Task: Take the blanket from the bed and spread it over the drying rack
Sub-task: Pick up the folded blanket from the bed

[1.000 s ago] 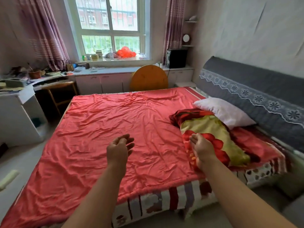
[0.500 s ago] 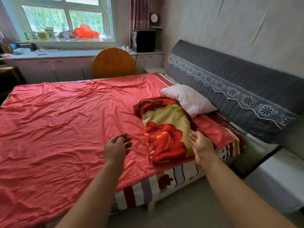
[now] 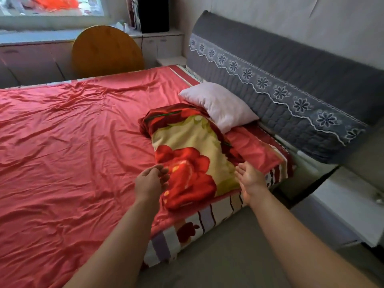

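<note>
The fingers (image 3: pixel 161 173) of the left hand (image 3: pixel 150 183) are loosely curled and spread, holding nothing, their tips at the left edge of the folded red-and-cream floral fleece blanket (image 3: pixel 187 159). The right hand (image 3: pixel 250 180) is flat and open, palm turned inward, fingers together, just beside the blanket's right edge at about 3 o'clock of the fold; whether it touches the fabric I cannot tell.

The blanket lies folded into a long bundle on the coral-red satin bedspread (image 3: pixel 72 142), near the bed's corner by the person, its far end tucked against the pale pink pillow (image 3: pixel 218 104) at 12 o'clock. Beyond that stands the grey quilted headboard with a lace flower trim (image 3: pixel 291 75).

Compared with half a second ago, the view has dropped and closed in on the bundle, and the two hands, which then sat further apart from it, now bracket it from 9 and 3 o'clock. That suggests the reach is nearly done and the lift is the next step; nothing has been raised yet.

The drying rack is not in view. The window at the top is cut off and blurred. The bundle's underside and the number of its folds are hidden, so how it will open out is a guess.
</note>
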